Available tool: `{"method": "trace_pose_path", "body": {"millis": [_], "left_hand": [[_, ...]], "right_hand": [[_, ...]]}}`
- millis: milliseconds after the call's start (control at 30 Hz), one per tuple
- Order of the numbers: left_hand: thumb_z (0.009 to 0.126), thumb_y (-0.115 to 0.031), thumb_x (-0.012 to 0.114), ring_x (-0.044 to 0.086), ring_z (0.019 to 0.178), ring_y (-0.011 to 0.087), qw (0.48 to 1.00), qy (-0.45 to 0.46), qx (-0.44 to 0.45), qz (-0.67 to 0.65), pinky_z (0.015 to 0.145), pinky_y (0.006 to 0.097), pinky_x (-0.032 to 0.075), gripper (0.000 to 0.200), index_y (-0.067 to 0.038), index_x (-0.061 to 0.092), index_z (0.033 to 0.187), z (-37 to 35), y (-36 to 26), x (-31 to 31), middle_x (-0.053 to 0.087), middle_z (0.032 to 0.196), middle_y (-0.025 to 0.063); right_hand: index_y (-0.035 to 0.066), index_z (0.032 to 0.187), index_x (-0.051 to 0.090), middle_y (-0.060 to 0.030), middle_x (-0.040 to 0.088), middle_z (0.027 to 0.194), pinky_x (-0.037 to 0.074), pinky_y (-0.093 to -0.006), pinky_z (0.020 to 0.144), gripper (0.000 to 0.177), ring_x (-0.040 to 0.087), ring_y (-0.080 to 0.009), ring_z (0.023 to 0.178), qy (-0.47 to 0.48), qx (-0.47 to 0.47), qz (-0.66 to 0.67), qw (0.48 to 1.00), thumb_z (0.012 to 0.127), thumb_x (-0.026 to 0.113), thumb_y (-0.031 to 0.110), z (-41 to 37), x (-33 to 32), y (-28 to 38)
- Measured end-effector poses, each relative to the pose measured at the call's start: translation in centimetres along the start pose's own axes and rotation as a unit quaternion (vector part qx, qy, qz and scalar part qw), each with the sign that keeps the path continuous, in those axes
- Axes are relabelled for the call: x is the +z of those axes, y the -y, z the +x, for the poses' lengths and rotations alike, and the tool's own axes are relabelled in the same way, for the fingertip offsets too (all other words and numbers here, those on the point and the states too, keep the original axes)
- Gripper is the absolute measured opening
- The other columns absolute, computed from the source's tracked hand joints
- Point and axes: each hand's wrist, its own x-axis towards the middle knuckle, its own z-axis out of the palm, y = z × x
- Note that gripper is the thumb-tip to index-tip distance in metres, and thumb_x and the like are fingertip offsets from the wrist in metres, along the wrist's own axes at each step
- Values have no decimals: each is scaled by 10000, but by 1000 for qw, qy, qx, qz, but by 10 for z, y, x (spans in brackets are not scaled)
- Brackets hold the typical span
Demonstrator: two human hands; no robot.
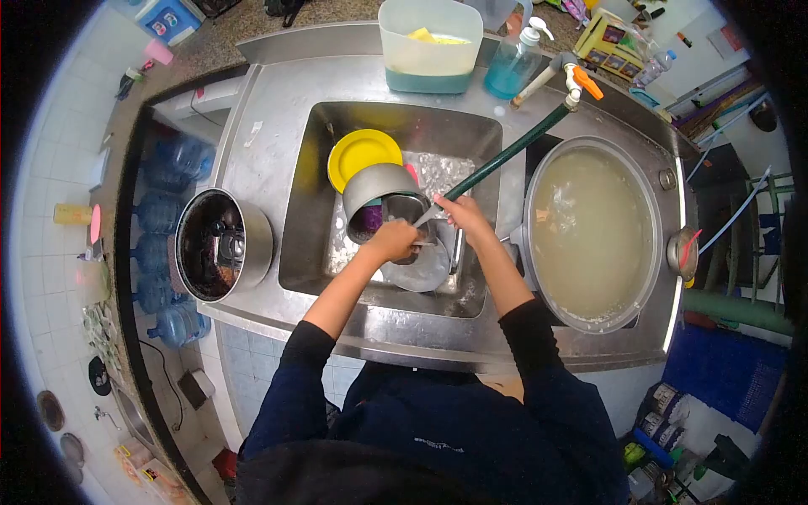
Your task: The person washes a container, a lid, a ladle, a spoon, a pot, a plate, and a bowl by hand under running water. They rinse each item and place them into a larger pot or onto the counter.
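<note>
My left hand (394,241) is closed around a metal container (411,210) over the steel sink (295,244). Pinched in my right hand (463,215) is the end of a green hose (509,152), from which water runs toward the container. The hose comes from a tap with an orange handle (587,83). Beside the container in the sink lie a grey metal pot (370,183) on its side and a yellow plate (364,151). A translucent round lid or bowl (418,271) sits under my left hand.
Left of the sink stands a blackened pot (257,244) with things inside. A large basin of cloudy water (593,236) is at the right. Behind the sink are a plastic tub (431,50) and a blue soap bottle (510,69). Water jugs (181,324) stand below left.
</note>
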Motion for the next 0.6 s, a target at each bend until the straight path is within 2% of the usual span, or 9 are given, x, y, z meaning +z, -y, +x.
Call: {"method": "trace_pose_path", "body": {"millis": [33,133,167,233,300,367,400,533,600], "left_hand": [[675,-248,657,600,686,312,1000,1,0,1,620,415,474,236,-123,639,874,1,-3,2,607,707,148],[681,-232,650,602,675,313,996,81,1,37,605,416,476,272,-127,612,929,2,-12,6,611,699,140],[681,-232,650,602,675,313,996,83,-1,38,605,416,476,272,-127,612,929,-2,-13,7,611,699,140],[695,-222,639,602,681,313,997,74,8,19,610,417,476,259,-116,602,928,-12,-21,-1,610,700,144],[706,-200,626,603,682,314,997,72,10,13,609,422,473,229,-105,593,911,-17,-19,-1,608,700,142],[709,-183,620,603,669,311,999,36,-23,1,594,418,473,221,-108,587,914,-19,-18,-1,608,699,137],[714,-175,613,604,655,303,999,21,-21,12,575,402,476,205,-112,589,908,-18,-14,4,610,701,126],[707,-164,609,606,637,291,1000,9,-11,24,562,388,479,201,-115,591,900,-10,-17,11,611,696,119],[698,-160,581,614,637,293,999,-18,7,31,568,393,490,138,-88,598,814,-6,-22,18,612,681,129]], "right_hand": [[44,697,541,1,479,606,313,-214,431,417,428,-79,492,0,0,1,1000,696,673,438,5,3,-2],[41,737,550,5,484,617,344,-236,454,387,433,-89,505,-32,-36,28,998,708,678,405,37,12,-12],[41,737,550,5,484,617,344,-236,454,387,433,-89,505,-29,-35,30,999,708,678,405,50,15,-19],[35,755,557,-1,500,625,365,-252,472,372,444,-101,513,-117,-97,21,988,715,676,385,73,14,-37],[37,780,574,-14,529,659,374,-258,481,352,459,-105,539,-124,-68,-54,988,714,679,366,66,0,-38],[23,792,605,-51,604,716,421,-287,569,339,537,-140,632,-83,-28,-95,992,724,658,351,44,-8,-32],[23,792,605,-51,604,716,421,-287,569,339,537,-140,632,-85,-27,-96,991,724,658,351,26,-8,-26],[32,770,593,-5,528,633,375,-247,480,347,474,-106,542,-24,11,-37,999,719,661,368,-3,-9,-10],[44,703,553,22,465,591,356,-231,459,352,437,-87,499,7,13,-3,1000,717,666,378,1,-5,-10]]}}
